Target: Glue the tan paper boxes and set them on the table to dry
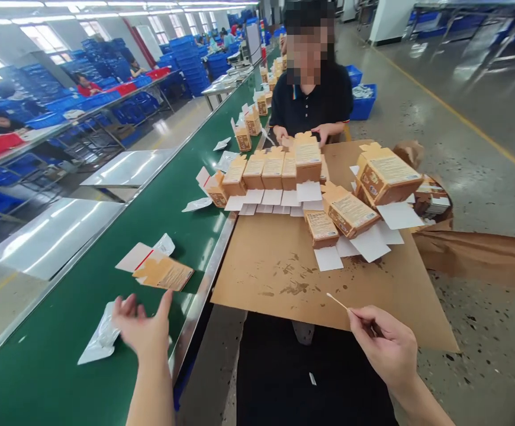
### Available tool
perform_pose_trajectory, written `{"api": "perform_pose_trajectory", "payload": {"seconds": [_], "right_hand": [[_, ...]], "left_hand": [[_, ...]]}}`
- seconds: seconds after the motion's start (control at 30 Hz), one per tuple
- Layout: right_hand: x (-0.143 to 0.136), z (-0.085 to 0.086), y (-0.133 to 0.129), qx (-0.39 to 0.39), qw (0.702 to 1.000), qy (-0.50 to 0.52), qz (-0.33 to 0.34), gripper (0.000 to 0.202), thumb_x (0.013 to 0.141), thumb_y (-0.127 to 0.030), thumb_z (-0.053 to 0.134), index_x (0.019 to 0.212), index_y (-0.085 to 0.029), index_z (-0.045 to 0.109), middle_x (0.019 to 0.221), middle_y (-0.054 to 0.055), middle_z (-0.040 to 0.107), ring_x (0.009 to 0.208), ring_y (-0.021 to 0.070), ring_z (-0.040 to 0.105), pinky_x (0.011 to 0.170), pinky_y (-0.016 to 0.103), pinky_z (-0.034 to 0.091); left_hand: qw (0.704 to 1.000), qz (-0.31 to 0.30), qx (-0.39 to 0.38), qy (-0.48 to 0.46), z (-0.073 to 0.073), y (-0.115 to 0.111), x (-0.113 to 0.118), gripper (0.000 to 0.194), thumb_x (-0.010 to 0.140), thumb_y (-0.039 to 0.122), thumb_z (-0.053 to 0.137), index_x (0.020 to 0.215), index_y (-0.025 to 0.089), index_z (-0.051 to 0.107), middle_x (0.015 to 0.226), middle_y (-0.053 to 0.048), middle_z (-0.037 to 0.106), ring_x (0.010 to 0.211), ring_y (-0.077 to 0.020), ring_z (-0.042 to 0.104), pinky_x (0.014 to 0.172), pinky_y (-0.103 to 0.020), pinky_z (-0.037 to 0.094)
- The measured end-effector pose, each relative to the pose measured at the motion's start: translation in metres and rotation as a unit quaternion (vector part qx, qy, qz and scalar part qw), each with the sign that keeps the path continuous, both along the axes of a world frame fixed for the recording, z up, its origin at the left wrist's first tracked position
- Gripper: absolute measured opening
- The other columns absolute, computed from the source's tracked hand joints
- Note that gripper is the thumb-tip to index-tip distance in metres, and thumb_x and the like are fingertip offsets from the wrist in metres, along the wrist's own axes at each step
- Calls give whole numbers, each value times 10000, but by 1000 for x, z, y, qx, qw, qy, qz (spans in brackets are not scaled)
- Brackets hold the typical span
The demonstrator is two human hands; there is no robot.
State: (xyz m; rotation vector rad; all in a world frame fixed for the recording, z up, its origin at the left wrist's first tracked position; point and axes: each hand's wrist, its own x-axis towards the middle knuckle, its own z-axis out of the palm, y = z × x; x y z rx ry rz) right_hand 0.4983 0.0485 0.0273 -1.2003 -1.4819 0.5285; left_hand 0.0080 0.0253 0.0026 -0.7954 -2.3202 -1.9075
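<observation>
On my feed: windows (44, 39) far left, ceiling lts (43, 19), shiny tbls (39, 236) left, grey flr (483, 198) right w/ yellow line (462, 116).

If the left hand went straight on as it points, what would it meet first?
Probably the tan carton on the green belt, just ahead of the left hand; the depth between them is unclear.

Thin white-tipped swab (338, 302) in my right grip (384, 342), slanting toward 10 o'clock. Tan carton (165, 273) lying at view's 8 o'clock, white red-striped flap (132, 257) spread.
</observation>
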Motion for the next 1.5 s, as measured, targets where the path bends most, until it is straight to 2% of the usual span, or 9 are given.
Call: {"api": "perform_pose_trajectory", "payload": {"seconds": [0.1,0.2,0.43,0.63,0.97,1.1,1.17,1.27,1.5], "right_hand": [[13,2,-6,-1,1000,3,-29,208,1008,-256,850,805,-286,819,601,-50,681,451,136,593,442,232,529],[24,6,-12,-10,998,6,-59,219,1011,-289,853,793,-284,839,595,-34,691,446,153,614,435,248,544],[36,11,-30,1,994,9,-109,243,1018,-317,845,776,-300,837,580,-21,689,432,188,629,422,289,565],[42,12,-42,22,990,6,-143,233,1035,-288,833,803,-297,824,603,-22,729,429,177,635,417,266,557],[48,17,-41,42,989,9,-140,260,1071,-309,839,814,-272,827,594,-31,719,426,148,628,417,231,556],[60,22,-44,60,983,11,-174,230,1039,-328,888,817,-273,867,614,-15,759,434,153,653,430,237,589],[69,23,-47,68,977,19,-200,189,1003,-339,931,827,-282,890,635,-3,791,441,165,676,434,247,611],[79,22,-52,62,969,23,-237,193,955,-358,986,798,-290,896,643,13,813,440,183,693,432,267,636],[78,28,-53,51,965,32,-254,262,959,-429,1000,770,-286,887,631,29,810,440,198,705,429,287,649]], "left_hand": [[997,-30,64,21,-5,-2,43,774,691,447,1047,1255,303,537,1264,-31,648,1209,-293,773,1208,-628,656],[965,-254,39,45,7,35,114,456,915,441,938,1235,272,661,1136,-39,702,1015,-240,784,993,-460,713],[724,-529,23,441,68,187,255,578,1071,148,745,1614,345,741,1522,-131,798,1309,-328,746,1149,-520,633],[587,-549,-50,593,62,254,290,830,1020,-4,653,1711,449,730,1643,-65,811,1254,-329,736,1017,-487,583],[585,-599,117,534,52,205,228,644,1137,-8,584,1486,473,830,1305,-7,916,1001,-193,781,916,-393,504],[726,-598,93,325,38,155,210,366,1138,184,736,1439,383,799,1238,-60,840,989,-211,784,928,-394,568],[808,-580,29,99,19,132,222,384,1112,420,818,1470,317,725,1232,-84,781,991,-236,799,889,-399,612],[803,-559,-100,-180,-4,113,260,662,1044,714,812,1491,274,599,1279,-115,741,1017,-273,837,850,-409,640],[800,-544,-206,-149,13,134,319,927,1017,781,839,1669,270,424,1570,-242,730,812,-206,750,862,-432,607]]}}
